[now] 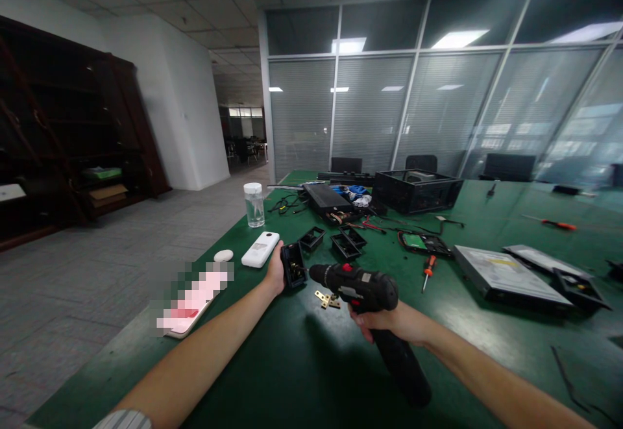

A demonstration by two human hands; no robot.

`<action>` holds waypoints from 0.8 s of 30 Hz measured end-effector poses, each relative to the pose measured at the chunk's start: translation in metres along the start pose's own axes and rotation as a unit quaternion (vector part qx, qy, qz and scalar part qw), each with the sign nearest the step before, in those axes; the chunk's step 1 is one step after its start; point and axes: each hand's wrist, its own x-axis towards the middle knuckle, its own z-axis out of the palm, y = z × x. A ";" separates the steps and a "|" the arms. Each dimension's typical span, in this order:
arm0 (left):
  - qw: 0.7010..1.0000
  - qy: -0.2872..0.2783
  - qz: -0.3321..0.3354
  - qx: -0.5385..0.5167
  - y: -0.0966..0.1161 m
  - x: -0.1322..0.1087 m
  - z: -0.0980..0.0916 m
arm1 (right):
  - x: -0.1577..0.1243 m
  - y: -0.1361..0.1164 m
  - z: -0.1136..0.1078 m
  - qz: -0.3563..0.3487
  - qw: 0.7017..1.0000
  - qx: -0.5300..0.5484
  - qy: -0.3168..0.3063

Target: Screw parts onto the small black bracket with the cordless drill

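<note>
Drill-driver in my right fingers, closed round its handle; nose at the black housing, mid-frame, which my left fingers grip. Brass plates loose below; metal inside this housing, so I'd say unfinished.

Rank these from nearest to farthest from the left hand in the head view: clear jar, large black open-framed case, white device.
From the left hand:
1. White device: just beside it, to its left.
2. Clear jar: beyond the device, near the green table's left edge.
3. Black case: well beyond, to the right.
</note>
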 end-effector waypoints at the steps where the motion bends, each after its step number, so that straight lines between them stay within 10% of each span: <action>1: 1.000 -0.002 0.002 0.000 0.000 0.001 -0.001 | 0.000 -0.001 0.000 -0.004 1.000 -0.001 -0.002; 24: 0.999 -0.039 0.010 0.004 -0.002 0.009 -0.007 | 0.000 0.003 -0.001 -0.006 1.000 0.002 0.000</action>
